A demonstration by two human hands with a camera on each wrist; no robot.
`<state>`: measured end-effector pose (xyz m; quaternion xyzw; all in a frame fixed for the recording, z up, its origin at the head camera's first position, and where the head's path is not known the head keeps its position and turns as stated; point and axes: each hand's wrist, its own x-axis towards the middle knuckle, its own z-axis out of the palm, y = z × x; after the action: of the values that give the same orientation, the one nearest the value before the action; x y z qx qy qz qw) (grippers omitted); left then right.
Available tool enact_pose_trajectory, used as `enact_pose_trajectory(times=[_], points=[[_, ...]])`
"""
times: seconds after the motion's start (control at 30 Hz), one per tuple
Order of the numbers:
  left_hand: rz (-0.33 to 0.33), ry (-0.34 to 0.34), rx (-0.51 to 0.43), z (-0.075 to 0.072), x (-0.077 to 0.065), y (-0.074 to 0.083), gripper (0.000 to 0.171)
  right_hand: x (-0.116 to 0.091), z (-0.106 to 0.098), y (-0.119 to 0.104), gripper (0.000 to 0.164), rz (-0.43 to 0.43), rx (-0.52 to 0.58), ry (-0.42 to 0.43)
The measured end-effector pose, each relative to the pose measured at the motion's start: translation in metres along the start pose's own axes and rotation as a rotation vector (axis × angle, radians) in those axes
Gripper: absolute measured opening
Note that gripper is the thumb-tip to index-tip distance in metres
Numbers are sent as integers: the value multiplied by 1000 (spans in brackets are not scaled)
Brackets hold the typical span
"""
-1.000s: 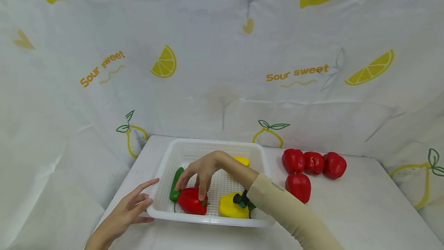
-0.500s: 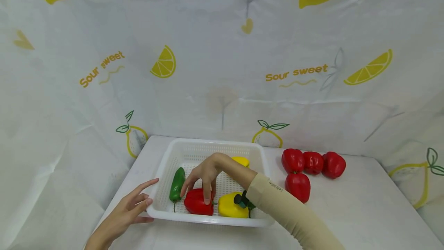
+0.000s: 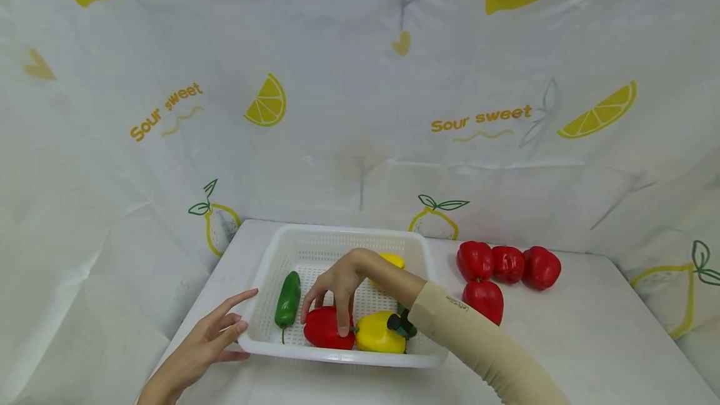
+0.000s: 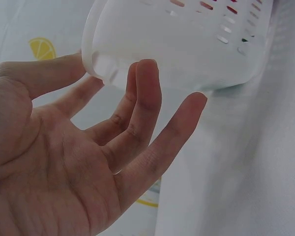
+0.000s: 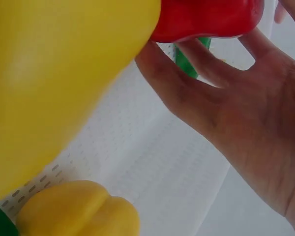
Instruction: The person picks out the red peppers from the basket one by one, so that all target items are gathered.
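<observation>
Inside a white perforated plastic basket (image 3: 349,360), my right hand (image 3: 340,283) grips a red bell pepper (image 3: 325,329) from above, fingers on its left and thumb over its near right part. The pepper's stem end meets a yellow bell pepper (image 3: 377,333) to its right. In the right wrist view, fingers reach behind the red bell pepper (image 5: 206,17), with a large yellow pepper (image 5: 59,73) close to the camera. My left hand (image 3: 205,344) is at the basket's near left corner, thumb at the rim. The left wrist view shows loosely extended fingers beside the basket wall (image 4: 162,44).
A green chili pepper (image 3: 289,299) lies along the basket's left side. Another yellow pepper (image 3: 392,260) is partly hidden behind the right forearm. Several red bell peppers (image 3: 508,264) are grouped on the white table (image 3: 585,317) right of the basket. A lemon-print cloth hangs behind.
My right hand has moved the red bell pepper rightward, away from the green chili pepper and up against the yellow bell pepper. The left hand has stayed at the basket corner.
</observation>
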<state>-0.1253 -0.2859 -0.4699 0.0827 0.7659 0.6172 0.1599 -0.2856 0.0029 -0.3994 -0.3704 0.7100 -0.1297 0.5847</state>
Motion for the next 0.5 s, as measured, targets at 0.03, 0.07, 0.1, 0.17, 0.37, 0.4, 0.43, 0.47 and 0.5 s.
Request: enact_pose_trajectory(times=[0.03, 0.07, 0.1, 0.17, 0.37, 0.4, 0.43, 0.47, 0.5], points=[[-2, 0, -1, 0, 0, 0, 62, -1, 0, 0, 69, -21, -14, -2], [-4, 0, -1, 0, 0, 0, 62, -2, -1, 0, 70, -45, -29, -3], [-7, 1, 0, 0, 0, 0, 63, -3, -1, 0, 71, -70, -46, -2], [-16, 4, 2, 0, 0, 0, 63, -5, -3, 1, 72, -123, -76, 4], [-34, 9, 0, 0, 1, 0, 64, -15, -10, 5, 79, -266, -100, 37], [-35, 10, 0, 0, 1, 0, 64, -18, -11, 6, 80, -289, -102, 45], [-35, 10, -1, 1, 1, 0, 64, -21, -12, 7, 81, -309, -98, 52], [-35, 10, -2, 1, 1, 0, 64, -24, -13, 8, 81, -328, -97, 59], [-33, 10, -3, 0, 1, 0, 63, -27, -13, 9, 81, -347, -102, 65]])
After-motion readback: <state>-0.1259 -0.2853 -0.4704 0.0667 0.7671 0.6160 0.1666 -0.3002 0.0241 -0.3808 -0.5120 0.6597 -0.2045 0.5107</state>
